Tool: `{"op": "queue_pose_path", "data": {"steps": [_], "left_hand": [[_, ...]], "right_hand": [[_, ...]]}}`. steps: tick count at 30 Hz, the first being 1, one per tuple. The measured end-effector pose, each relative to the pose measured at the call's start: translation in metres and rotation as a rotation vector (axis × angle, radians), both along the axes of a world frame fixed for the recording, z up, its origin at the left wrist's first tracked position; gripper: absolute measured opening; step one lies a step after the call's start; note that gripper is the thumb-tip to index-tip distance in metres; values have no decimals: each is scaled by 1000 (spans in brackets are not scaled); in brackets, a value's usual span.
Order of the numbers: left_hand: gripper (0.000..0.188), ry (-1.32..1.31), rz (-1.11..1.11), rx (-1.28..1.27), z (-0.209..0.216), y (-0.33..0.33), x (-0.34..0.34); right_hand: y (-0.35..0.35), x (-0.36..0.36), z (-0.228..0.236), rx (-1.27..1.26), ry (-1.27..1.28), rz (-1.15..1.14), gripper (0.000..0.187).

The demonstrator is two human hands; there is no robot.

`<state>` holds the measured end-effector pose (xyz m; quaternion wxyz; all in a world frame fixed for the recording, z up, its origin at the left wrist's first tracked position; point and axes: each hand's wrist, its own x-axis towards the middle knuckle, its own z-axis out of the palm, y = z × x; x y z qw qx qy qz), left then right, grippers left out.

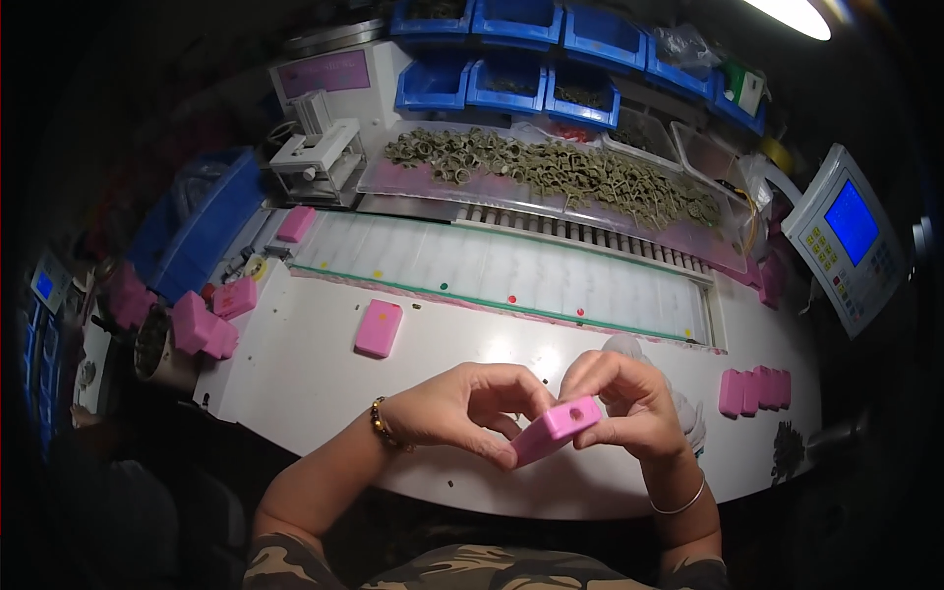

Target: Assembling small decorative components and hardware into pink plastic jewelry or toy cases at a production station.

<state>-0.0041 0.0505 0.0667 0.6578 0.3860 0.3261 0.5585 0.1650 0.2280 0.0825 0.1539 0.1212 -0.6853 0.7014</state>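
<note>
Between both hands, above the near edge of the white table, I hold a pink rubber mold. It is a flat rounded block, tilted, with a round hole in the end facing me. My left hand pinches its left side between thumb and fingers. My right hand grips the right end, thumb near the hole and curled fingers on the far side. The mold hides some fingertips. Another pink mold lies on the table, left of and beyond my hands. A crumpled greyish-white cloth or glove is partly behind my right hand.
Beyond the table runs a white conveyor-like strip with green edges. Behind it, a clear tray holds many olive-green ring-like pieces, below blue bins. Several pink molds stand at right, near a control panel. More pink molds lie left.
</note>
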Motion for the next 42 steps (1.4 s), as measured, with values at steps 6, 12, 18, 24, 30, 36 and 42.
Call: {"op": "queue_pose_path", "data": {"steps": [6,12,18,24,30,36,42], "left_hand": [[34,802,646,-208,-17,36,-46],[31,1582,1246,-495,-59,29,-155],[52,1859,1348,-449,-50,21,-156],[61,1669,912,-660,-26,-23,-79],[68,785,701,-395,-21,-19,-14],[82,819,550,219,-10,6,26],[86,753,301,288,12,4,4]], "right_hand": [[4,0,-7,478,-269,-622,58],[-1,18,-19,401,-393,-519,64],[-7,16,-16,394,-436,-464,53],[-7,13,-25,436,-377,-427,48],[-18,0,-24,214,-504,-299,54],[-30,-11,-19,310,-220,-259,61],[-28,1,2,331,-126,-205,51]]}}
